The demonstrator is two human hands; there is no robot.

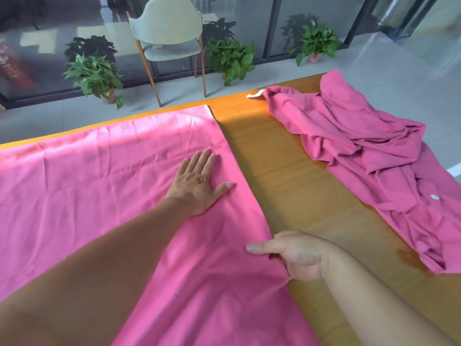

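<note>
R hand (299,255) prob. round cloth (112,183) edge

Matt pink cloth (99,183), prob. lacquered wood table (287,171)

Left hand (199,182) palm down, fingers straight and close together, thumb splayed right, forearm stretched forward from lower left. Right hand (296,255) nearer the body, thumb pointing left, fingers curled under, pinching the edge of the cloth (99,196); forearm enters from lower right.
</note>
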